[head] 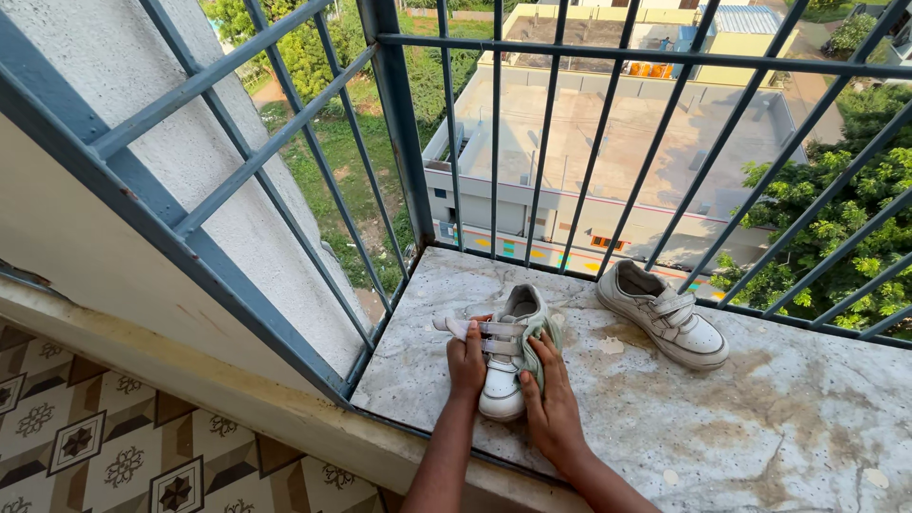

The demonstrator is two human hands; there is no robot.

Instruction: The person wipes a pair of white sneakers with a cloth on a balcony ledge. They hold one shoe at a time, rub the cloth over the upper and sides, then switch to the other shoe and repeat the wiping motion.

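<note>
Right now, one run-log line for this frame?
left hand: steadies white shoe | right hand: presses green cloth to its side | second shoe: apart, right | surface: stone ledge behind blue grille

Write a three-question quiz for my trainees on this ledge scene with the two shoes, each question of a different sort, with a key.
1. True or false: both hands are on the same white shoe.
2. What does the right hand press against that shoe? A) a brush B) a green cloth C) a sponge
3. Fill in: the second white shoe stands apart on the stone ledge, close to the metal ____.

Key
1. True: the left hand steadies it by the straps.
2. B, the green cloth.
3. Grille.
</note>
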